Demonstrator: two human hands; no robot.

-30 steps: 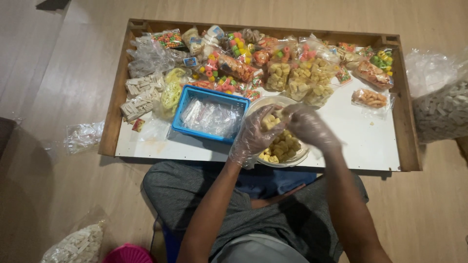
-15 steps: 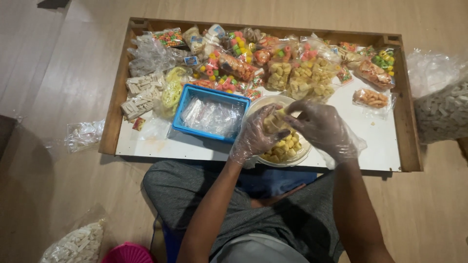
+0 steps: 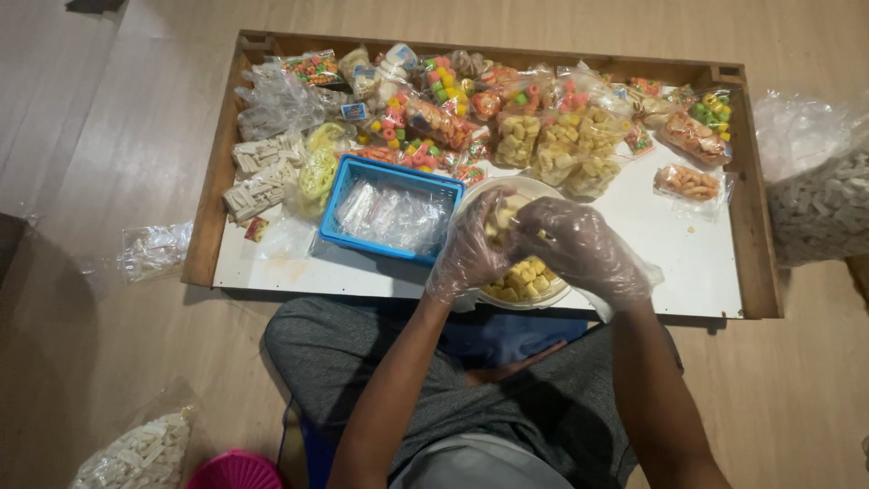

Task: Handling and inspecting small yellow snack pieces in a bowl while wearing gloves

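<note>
Both hands gloved in thin clear plastic, meeting over the bowl. I'm seeing the left hand [image 3: 471,249] with fingers curled in, pinching what looks like a small clear bag with a few pale yellow cube-shaped puffed snacks [image 3: 523,277] in it; the bag itself is hard to make out against the glove. The right hand [image 3: 584,249] is hovering just beside it, fingers bent and half closed, tips touching the same spot; I cannot tell whether it is gripping a snack piece or just the bag mouth. Hands are staying low over the round white bowl [image 3: 507,188], probably so dropped pieces are falling back in.

Bowl is sitting at the near edge of the white surface with a raised wooden rim [image 3: 697,263], right in front of the knees, within easy reach. Touching the bowl's left side, a blue rectangular plastic basket [image 3: 348,222] is holding empty clear bags. Filled packets of yellow cubes [image 3: 561,149] and bags of multicoloured ring snacks [image 3: 444,113] are lying along the far side, out of the working zone. Big clear sack of white stick snacks [image 3: 819,204] is resting on the floor to the right.
</note>
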